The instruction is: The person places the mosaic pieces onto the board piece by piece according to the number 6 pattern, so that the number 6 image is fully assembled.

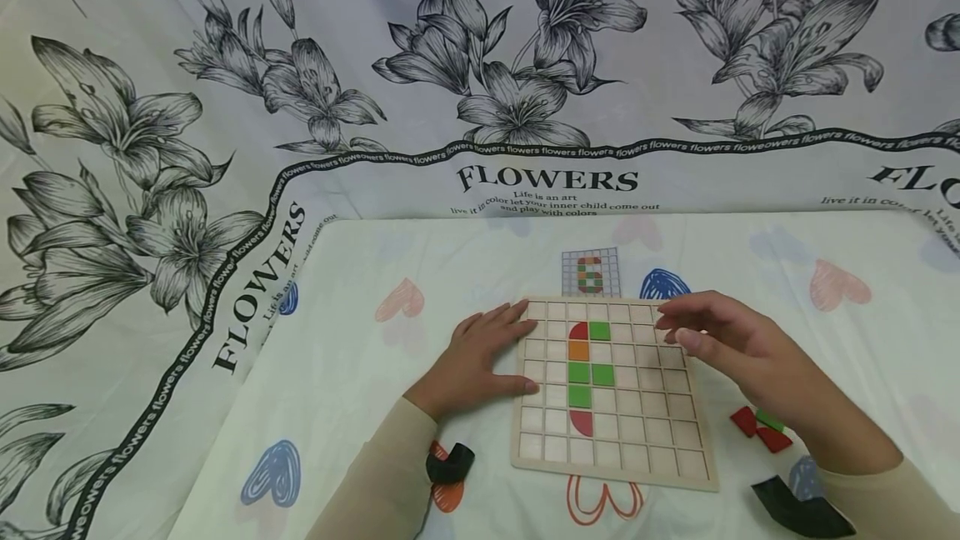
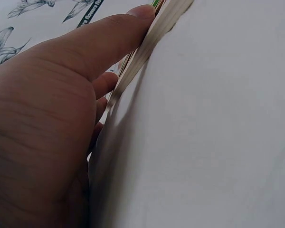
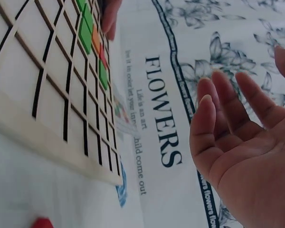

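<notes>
A wooden grid board (image 1: 645, 432) lies on the cloth, holding red, orange and green tiles in its left-middle cells. At its top row, a rounded red tile (image 1: 579, 331) sits beside a green tile (image 1: 600, 331). My left hand (image 1: 472, 361) rests on the board's left edge with fingers spread; in the left wrist view the thumb (image 2: 104, 40) lies against the rim. Over the upper right corner hovers my right hand (image 1: 738, 348), its fingers loosely bent. The right wrist view shows nothing held in that hand (image 3: 247, 152).
Behind the board lies a small grid card (image 1: 609, 272) with a coloured figure printed on it. Loose red tiles (image 1: 744, 422) and a green tile (image 1: 770, 419) lie right of the board. A flower-print cloth (image 1: 420, 182) hangs at the back. Black straps (image 1: 798, 511) circle both wrists.
</notes>
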The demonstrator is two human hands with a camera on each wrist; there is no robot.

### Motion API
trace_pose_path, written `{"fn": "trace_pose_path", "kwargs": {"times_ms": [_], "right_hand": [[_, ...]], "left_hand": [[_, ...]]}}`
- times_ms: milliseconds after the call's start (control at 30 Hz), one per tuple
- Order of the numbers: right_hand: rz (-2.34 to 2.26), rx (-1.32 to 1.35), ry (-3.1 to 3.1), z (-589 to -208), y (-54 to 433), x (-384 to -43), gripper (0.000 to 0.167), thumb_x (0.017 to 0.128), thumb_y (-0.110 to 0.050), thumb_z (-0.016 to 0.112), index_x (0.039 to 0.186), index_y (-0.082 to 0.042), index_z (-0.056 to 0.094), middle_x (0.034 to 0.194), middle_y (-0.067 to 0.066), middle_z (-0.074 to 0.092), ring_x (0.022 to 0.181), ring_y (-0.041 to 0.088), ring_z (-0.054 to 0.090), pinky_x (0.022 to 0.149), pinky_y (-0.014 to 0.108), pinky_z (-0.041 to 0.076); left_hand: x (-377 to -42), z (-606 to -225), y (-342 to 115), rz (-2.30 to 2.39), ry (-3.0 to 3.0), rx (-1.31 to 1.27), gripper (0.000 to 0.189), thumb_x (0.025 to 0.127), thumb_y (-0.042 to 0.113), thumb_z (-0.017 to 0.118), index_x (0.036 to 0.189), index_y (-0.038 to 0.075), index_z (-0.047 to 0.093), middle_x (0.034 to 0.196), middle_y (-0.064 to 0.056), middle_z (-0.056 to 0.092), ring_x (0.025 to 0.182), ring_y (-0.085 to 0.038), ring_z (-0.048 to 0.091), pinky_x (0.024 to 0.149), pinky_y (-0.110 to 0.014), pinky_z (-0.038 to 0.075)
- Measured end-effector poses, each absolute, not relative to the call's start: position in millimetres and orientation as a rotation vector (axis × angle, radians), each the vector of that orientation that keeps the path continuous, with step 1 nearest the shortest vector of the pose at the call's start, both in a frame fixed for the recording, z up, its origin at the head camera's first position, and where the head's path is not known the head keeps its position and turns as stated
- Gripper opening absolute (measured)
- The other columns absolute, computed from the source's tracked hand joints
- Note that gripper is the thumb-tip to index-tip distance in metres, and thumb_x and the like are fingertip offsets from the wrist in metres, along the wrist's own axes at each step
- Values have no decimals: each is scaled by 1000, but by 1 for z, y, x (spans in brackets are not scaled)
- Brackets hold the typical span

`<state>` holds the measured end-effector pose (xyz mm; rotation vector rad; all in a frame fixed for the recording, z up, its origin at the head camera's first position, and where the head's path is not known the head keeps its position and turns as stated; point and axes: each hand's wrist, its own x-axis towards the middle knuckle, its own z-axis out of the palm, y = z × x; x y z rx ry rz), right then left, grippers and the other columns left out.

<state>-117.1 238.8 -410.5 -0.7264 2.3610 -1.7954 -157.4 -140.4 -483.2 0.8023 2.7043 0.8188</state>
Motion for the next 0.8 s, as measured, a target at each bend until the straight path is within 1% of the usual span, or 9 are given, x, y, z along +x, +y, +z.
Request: {"fn": "trace_pose_path", "kwargs": {"times_ms": [233, 400, 567, 667, 800], "right_hand": [[-1747, -705, 2455, -417, 264, -114, 39, 108, 9, 55, 144, -4, 62, 131, 12, 70, 119, 16, 67, 95, 21, 54], [-1706, -618, 2520, -419, 281, -110, 37, 109, 7, 55, 145, -3, 61, 131, 13, 69, 116, 16, 67, 94, 19, 52], [-1637, -525, 2592, -424, 296, -106, 37, 111, 2, 55, 148, -4, 59, 134, 9, 69, 117, 13, 66, 91, 19, 53], [-1633, -509, 2615, -430, 303, -104, 38, 111, 3, 56, 148, -4, 59, 133, 7, 70, 116, 11, 66, 89, 18, 53], [-1643, -500, 2628, -438, 312, -102, 40, 110, 6, 55, 148, -3, 59, 133, 2, 70, 114, 9, 66, 90, 16, 54]], "left_hand": [[-157, -484, -140, 815, 2707, 795, 89, 92, 64, 79, 167, 29, 48, 178, 16, 21, 162, -7, 12, 129, -47, 10], [-157, -484, -140, 813, 2709, 791, 89, 92, 64, 79, 167, 29, 48, 178, 16, 21, 162, -5, 11, 129, -46, 10], [-157, -484, -140, 819, 2714, 804, 89, 92, 65, 79, 167, 28, 48, 178, 15, 22, 163, -8, 12, 130, -48, 11], [-157, -484, -140, 824, 2712, 808, 89, 92, 65, 79, 167, 29, 48, 178, 15, 22, 163, -8, 12, 129, -50, 11], [-157, -484, -140, 814, 2714, 805, 89, 92, 66, 78, 167, 29, 48, 178, 15, 21, 162, -7, 11, 129, -48, 10]]}}
